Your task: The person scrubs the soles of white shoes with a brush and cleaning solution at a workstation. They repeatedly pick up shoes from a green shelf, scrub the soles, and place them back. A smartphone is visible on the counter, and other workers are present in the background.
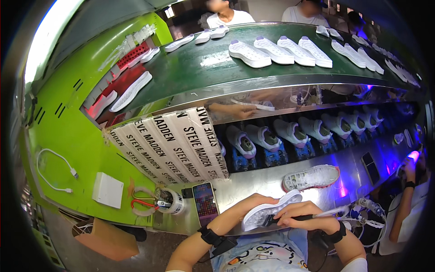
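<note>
In my left hand is a white shoe sole, tilted with its hollow inner side facing up, in front of my body. My right hand is closed round a slim dark-handled tool, whose dark tip reaches into the sole; I cannot make out the exact kind of tip. Just beyond my hands, a second sole, white with a reddish edge, lies on the metal bench.
Behind the bench stand several white shoes in a row. A green conveyor carries several white soles. Left are a patterned carton, a lit phone, a tool cup and a white box. A co-worker's hand is at right.
</note>
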### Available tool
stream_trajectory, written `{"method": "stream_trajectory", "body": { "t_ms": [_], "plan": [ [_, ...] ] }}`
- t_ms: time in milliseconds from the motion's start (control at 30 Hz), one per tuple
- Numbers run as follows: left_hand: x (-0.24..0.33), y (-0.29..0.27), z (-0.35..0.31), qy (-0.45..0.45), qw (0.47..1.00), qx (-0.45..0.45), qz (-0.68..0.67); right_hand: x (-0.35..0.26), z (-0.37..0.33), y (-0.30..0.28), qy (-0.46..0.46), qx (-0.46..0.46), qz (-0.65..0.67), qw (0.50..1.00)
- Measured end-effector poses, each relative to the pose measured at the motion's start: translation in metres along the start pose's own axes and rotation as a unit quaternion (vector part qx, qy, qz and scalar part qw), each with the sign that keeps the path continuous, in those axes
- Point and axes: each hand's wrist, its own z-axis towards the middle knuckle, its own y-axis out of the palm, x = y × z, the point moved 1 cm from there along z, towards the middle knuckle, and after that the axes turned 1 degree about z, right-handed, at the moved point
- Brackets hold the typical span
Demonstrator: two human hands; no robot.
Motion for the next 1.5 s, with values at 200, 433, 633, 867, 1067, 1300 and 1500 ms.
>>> {"method": "stream_trajectory", "body": {
  "t_ms": [200,433,633,867,1067,1300,1500],
  "plan": [
    [0.007,0.013,-0.015,0.109,0.993,0.005,-0.039,0.003,-0.017,-0.018,-0.062,0.267,0.015,0.962],
    [0.168,-0.023,-0.088,0.347,0.822,-0.203,-0.404,-0.037,-0.021,-0.016,-0.298,0.349,0.17,0.872],
    [0.292,0.003,-0.073,0.352,0.798,0.364,0.326,-0.015,-0.033,-0.016,-0.199,0.43,0.2,0.858],
    [0.376,-0.043,0.033,0.168,0.581,0.569,0.557,-0.001,-0.068,-0.025,-0.146,0.503,0.235,0.819],
    [0.353,-0.05,-0.025,0.418,0.703,0.491,0.299,-0.004,-0.068,-0.026,-0.126,0.504,0.266,0.812],
    [0.083,-0.01,-0.07,0.303,0.938,0.112,-0.129,-0.008,-0.048,-0.004,-0.115,0.315,0.232,0.913],
    [-0.102,-0.013,0.022,0.2,0.83,-0.179,-0.488,0.008,0.017,0.039,-0.134,0.387,-0.113,0.905]
  ]
}}
